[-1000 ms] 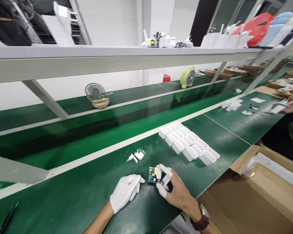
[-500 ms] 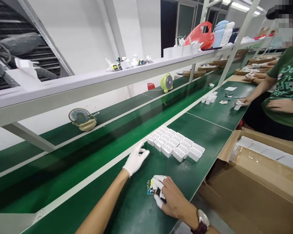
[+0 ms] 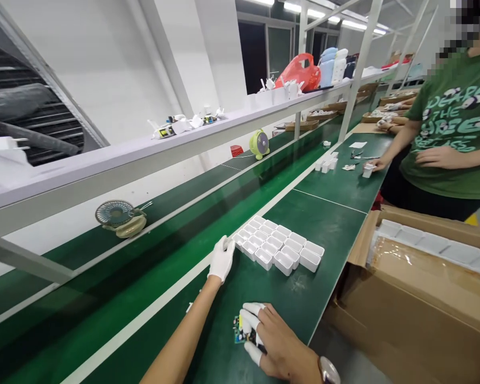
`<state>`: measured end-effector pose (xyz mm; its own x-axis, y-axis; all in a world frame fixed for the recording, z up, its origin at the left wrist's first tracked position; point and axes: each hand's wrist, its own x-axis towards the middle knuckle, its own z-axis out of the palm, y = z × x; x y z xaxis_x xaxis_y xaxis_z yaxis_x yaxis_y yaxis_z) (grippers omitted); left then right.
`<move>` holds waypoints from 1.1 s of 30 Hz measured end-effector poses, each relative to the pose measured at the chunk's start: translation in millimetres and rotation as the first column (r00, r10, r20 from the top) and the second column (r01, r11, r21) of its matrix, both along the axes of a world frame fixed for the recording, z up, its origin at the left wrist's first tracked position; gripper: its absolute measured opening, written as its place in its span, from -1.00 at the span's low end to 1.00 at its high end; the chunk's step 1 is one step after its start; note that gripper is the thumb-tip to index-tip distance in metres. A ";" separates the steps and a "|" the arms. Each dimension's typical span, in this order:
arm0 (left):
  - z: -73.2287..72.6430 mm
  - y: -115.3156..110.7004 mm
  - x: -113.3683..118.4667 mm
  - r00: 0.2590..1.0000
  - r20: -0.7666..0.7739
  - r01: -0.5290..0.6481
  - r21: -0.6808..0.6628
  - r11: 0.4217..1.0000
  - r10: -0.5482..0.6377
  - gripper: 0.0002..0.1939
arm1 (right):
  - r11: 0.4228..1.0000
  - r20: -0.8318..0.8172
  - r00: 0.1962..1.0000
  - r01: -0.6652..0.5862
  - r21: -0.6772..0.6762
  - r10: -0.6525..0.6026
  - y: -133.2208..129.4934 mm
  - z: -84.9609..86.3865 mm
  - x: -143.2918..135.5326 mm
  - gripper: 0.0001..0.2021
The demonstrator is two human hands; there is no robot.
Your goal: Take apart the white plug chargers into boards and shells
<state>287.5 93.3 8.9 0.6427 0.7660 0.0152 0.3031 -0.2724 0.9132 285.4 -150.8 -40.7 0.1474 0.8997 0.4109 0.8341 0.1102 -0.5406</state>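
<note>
The right hand [image 3: 251, 330] grips the circuit board [image 3: 239, 330] over the near surface [image 3: 274, 290]; probably light, stiff and fragile, it wants holding by its edges. Whether the left hand [image 3: 222, 260] grips one of the white cases [image 3: 310, 260] farther off, likely light, slick and best pinched by their walls, I cannot tell.

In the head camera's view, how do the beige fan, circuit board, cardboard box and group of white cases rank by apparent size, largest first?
1. Cardboard box
2. Group of white cases
3. Beige fan
4. Circuit board, smallest as seen, though partly covered by the right hand
</note>
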 end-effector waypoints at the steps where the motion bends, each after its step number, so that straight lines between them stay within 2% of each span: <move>1: 6.5 -8.3 -0.3 1.000 -0.006 0.020 0.031 0.999 -0.020 -0.39 | 1.000 -0.015 1.000 -0.001 -0.005 0.001 0.7 1.5 0.8 -0.39; 3: 20.6 -31.7 -0.2 0.980 -0.076 0.189 0.105 0.976 -0.182 -0.48 | 1.000 -0.036 0.999 -0.002 -0.016 0.001 2.5 1.7 2.1 -0.40; 4: 27.3 -45.8 0.4 0.941 -0.150 0.326 0.152 0.933 -0.305 -0.53 | 1.000 -0.043 0.999 0.003 -0.027 -0.004 3.5 0.3 2.4 -0.41; 6: 38.0 -74.6 4.1 0.801 -0.354 0.576 0.235 0.783 -0.483 -0.56 | 0.998 -0.052 0.998 0.024 -0.059 -0.027 5.3 -4.6 2.6 -0.47; 8: 42.9 -99.2 11.9 0.674 -0.545 0.708 0.287 0.645 -0.498 -0.55 | 0.994 -0.070 0.996 0.051 -0.092 -0.058 6.7 -11.5 2.0 -0.58; 9: 43.0 -108.7 17.2 0.636 -0.613 0.736 0.302 0.605 -0.468 -0.54 | 0.993 -0.080 0.994 0.062 -0.104 -0.070 7.1 -15.1 1.6 -0.62; 11: 40.3 -121.5 28.0 0.595 -0.692 0.758 0.315 0.571 -0.408 -0.55 | 0.991 -0.091 0.992 0.072 -0.114 -0.083 7.5 -22.2 0.6 -0.65; 15: 39.0 -130.1 33.3 0.614 -0.687 0.746 0.346 0.569 -0.388 -0.79 | 0.994 -0.052 0.995 0.081 -0.076 -0.085 7.2 -28.2 0.9 -0.54; 18: 51.1 -127.3 10.0 0.656 -0.632 0.731 0.398 0.554 -0.412 -0.79 | 0.998 -0.021 0.999 0.049 -0.041 -0.049 8.1 -21.9 5.2 -0.44; 20: 60.9 -117.6 -18.8 0.698 -0.582 0.698 0.420 0.580 -0.418 -0.77 | 0.999 0.010 1.000 0.027 -0.047 -0.026 10.5 -16.3 9.3 -0.42; 22: 67.0 -99.9 -55.5 0.781 -0.479 0.597 0.383 0.705 -0.401 -0.69 | 0.997 0.051 0.998 0.026 -0.072 -0.022 13.5 -13.1 13.1 -0.45; 24: 68.2 -79.3 -97.2 0.871 -0.394 0.455 0.426 0.782 -0.292 -0.72 | 0.997 0.071 0.997 0.025 -0.076 -0.019 15.1 -12.7 15.1 -0.48; 27: 64.1 -63.2 -163.2 0.916 -0.367 0.328 0.457 0.827 -0.161 -0.76 | 1.000 0.035 0.999 0.009 -0.015 -0.008 11.8 -13.8 12.7 -0.42; 30: 54.6 -77.0 -217.3 0.890 -0.446 0.310 0.439 0.843 -0.096 -0.76 | 1.000 -0.035 0.999 -0.017 0.023 0.018 6.3 -12.7 9.0 -0.43; 33: 40.2 -101.4 -246.6 0.855 -0.510 0.356 0.446 0.821 -0.093 -0.73 | 0.999 -0.070 0.996 -0.049 0.008 0.050 6.6 -10.5 7.3 -0.41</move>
<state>40.9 -8.1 49.2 0.8279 0.5603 0.0256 0.5064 -0.7662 0.3956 292.7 -144.1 -51.2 0.1312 0.9041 0.4068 0.7878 0.1540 -0.5964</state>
